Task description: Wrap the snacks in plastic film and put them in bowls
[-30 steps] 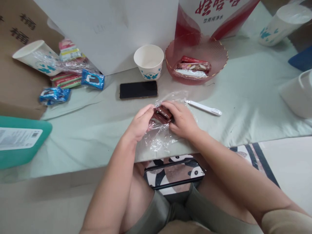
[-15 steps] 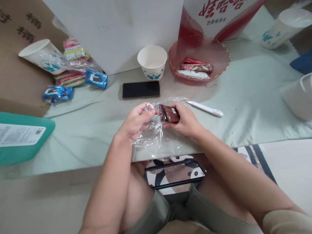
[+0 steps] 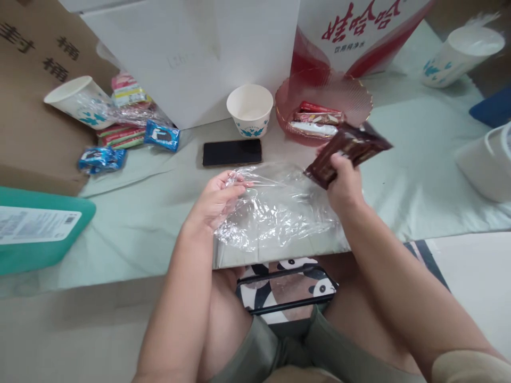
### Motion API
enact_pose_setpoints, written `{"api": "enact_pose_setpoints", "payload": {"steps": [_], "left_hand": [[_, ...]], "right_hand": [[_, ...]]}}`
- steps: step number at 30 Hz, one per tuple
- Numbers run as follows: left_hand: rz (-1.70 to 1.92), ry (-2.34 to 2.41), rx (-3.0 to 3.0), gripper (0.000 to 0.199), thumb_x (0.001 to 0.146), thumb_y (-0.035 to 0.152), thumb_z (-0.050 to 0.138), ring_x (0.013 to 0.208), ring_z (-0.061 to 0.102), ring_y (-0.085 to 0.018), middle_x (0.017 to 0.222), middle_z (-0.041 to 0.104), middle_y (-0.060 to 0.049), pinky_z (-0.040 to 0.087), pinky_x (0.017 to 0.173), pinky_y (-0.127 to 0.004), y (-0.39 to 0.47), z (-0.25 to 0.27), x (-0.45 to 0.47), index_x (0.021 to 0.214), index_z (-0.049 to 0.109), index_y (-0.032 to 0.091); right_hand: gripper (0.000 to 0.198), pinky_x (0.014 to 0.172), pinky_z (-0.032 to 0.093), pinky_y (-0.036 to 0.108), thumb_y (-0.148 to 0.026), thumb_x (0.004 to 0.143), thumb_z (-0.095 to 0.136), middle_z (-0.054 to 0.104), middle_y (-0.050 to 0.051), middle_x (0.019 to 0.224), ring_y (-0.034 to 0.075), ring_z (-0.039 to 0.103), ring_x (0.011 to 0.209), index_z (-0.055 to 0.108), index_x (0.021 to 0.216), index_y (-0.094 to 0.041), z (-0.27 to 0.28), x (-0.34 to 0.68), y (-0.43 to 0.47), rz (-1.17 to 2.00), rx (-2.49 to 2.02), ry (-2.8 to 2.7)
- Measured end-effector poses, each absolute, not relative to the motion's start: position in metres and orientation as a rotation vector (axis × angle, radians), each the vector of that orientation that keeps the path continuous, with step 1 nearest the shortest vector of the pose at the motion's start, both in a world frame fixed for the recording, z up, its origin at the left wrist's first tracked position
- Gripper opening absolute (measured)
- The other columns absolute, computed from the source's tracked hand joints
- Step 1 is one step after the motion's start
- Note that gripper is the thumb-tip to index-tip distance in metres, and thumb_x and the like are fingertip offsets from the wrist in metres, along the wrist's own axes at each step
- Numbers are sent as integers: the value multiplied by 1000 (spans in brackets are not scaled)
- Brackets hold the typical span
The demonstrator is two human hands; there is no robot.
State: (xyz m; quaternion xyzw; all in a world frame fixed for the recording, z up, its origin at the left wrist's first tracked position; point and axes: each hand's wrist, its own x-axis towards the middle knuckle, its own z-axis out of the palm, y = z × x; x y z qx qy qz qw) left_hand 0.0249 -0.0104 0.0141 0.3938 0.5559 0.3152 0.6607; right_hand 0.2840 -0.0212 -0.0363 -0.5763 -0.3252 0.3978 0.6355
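Between thumb and fingers, my left hand (image 3: 219,199) pinches one side of a crumpled clear plastic bag (image 3: 275,213), which spreads over the table's front edge. My right hand (image 3: 345,186) is closed on brown snack packets (image 3: 355,143), raised just in front of the pink bowl (image 3: 323,98); how many packets it holds I cannot tell. Inside the bowl lie several wrapped snack bars (image 3: 317,118), in red, brown and white. A white paper cup (image 3: 250,109) with blue leaf print stands left of the bowl, behind a black phone (image 3: 232,152).
Blue snack packets (image 3: 162,135) and other wrapped snacks lie at left beside a tipped stack of paper cups (image 3: 80,101). A green container (image 3: 43,229) sits at the left edge. Boxes (image 3: 191,58) line the back. At right are a white bin (image 3: 485,162) and bagged cups (image 3: 459,56).
My right hand has moved right and up toward the bowl, carrying the brown packets out of the plastic bag. My left hand stays on the bag. The white cutter is now hidden.
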Motion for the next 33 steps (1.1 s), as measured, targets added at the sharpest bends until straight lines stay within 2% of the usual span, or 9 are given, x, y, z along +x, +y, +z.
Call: {"api": "enact_pose_setpoints", "payload": {"steps": [2, 6, 12, 16, 22, 24, 27, 30, 33], "left_hand": [[709, 1268, 896, 39, 60, 29, 78, 39, 23, 0, 96, 76, -3, 11, 38, -22, -10, 12, 24, 90, 54, 22], [699, 1269, 894, 40, 60, 30, 79, 39, 21, 1, 93, 76, -3, 11, 38, -22, -9, 12, 26, 89, 53, 22], [679, 1244, 888, 36, 63, 30, 79, 41, 23, 0, 91, 75, -4, 8, 41, -24, -11, 13, 33, 88, 55, 22], [656, 1262, 916, 35, 64, 31, 79, 42, 22, -1, 93, 75, -5, 8, 41, -25, -12, 11, 30, 88, 55, 22], [660, 1262, 937, 35, 63, 33, 79, 42, 24, -1, 94, 75, -6, 11, 40, -24, -10, 11, 28, 88, 56, 22], [673, 1264, 969, 34, 64, 33, 77, 42, 23, -2, 93, 76, -6, 11, 41, -24, -9, 10, 30, 89, 57, 22], [695, 1316, 1059, 32, 66, 35, 75, 43, 25, -2, 90, 76, -5, 15, 41, -24, -6, 6, 31, 90, 59, 20], [742, 1420, 1156, 27, 68, 35, 72, 46, 37, -5, 86, 75, -5, 27, 45, -24, 0, -2, 27, 86, 60, 19], [868, 1652, 1269, 17, 74, 31, 66, 58, 53, -11, 82, 72, -4, 39, 53, -26, 6, -8, 17, 84, 62, 19]], "right_hand": [[45, 71, 61, 38, -62, 81, 62, 67, 6, 102, 24, 69, 96, 59, 108, -25, -37, 294, -17, 795, -1316, -619], [44, 50, 52, 31, -59, 77, 70, 64, 3, 88, 20, 66, 74, 57, 100, -25, -37, 304, -10, 882, -1404, -623], [42, 53, 53, 28, -58, 78, 73, 63, 2, 88, 19, 69, 81, 57, 98, -25, -21, 310, 18, 836, -1317, -743], [38, 65, 58, 31, -59, 83, 70, 67, 4, 92, 20, 73, 89, 61, 97, -24, -9, 314, 18, 848, -1309, -749], [15, 62, 54, 31, -39, 89, 62, 64, 0, 74, 14, 64, 65, 60, 87, -24, -19, 298, -22, 673, -1415, -1029], [11, 73, 57, 36, -32, 86, 64, 71, 3, 85, 18, 69, 78, 63, 94, -24, -23, 286, -35, 617, -1408, -1376], [22, 97, 55, 48, -27, 87, 63, 75, 10, 115, 25, 70, 109, 68, 108, -23, -25, 269, -50, 551, -1233, -1957], [46, 116, 42, 60, -33, 86, 68, 58, 14, 151, 35, 50, 144, 66, 131, -23, -25, 259, -58, 659, -1138, -2370], [69, 123, 29, 66, -40, 81, 76, 39, 13, 166, 41, 27, 157, 57, 146, -25, -24, 257, -63, 758, -1254, -2547]]}}
